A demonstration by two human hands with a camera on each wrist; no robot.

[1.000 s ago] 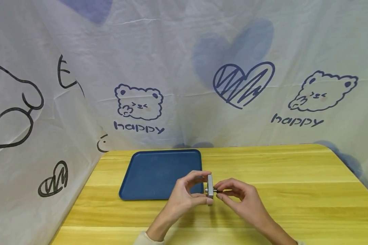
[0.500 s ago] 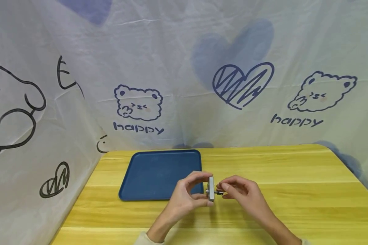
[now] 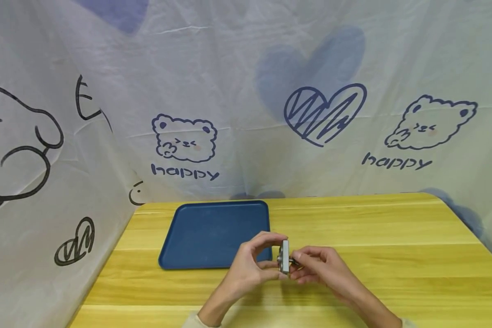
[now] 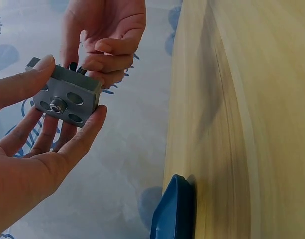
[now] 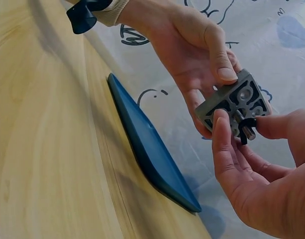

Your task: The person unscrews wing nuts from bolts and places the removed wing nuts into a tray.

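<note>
A grey metal block [image 3: 285, 257] stands on edge above the table, gripped at its top and bottom edges by my left hand [image 3: 246, 266]. The left wrist view shows the block's face [image 4: 67, 95] with several round holes and a bolt head [image 4: 57, 104] in the middle. From the block's other, ribbed face [image 5: 244, 95] a threaded bolt [image 5: 249, 131] sticks out in the right wrist view, with a small black winged part [image 5: 248, 123] around it. My right hand [image 3: 325, 269] has thumb and fingers at that black part, close to the block.
A blue tray [image 3: 217, 234] lies on the yellow wood-grain table [image 3: 373, 237], left of and behind my hands. A pale cloth [image 3: 246, 91] with drawn bears and hearts hangs behind the table and along its left side.
Both hands and the block have shifted slightly down and right. My right fingers have changed their hold around the bolt and now sit closer to the block, with the thumb on top.
</note>
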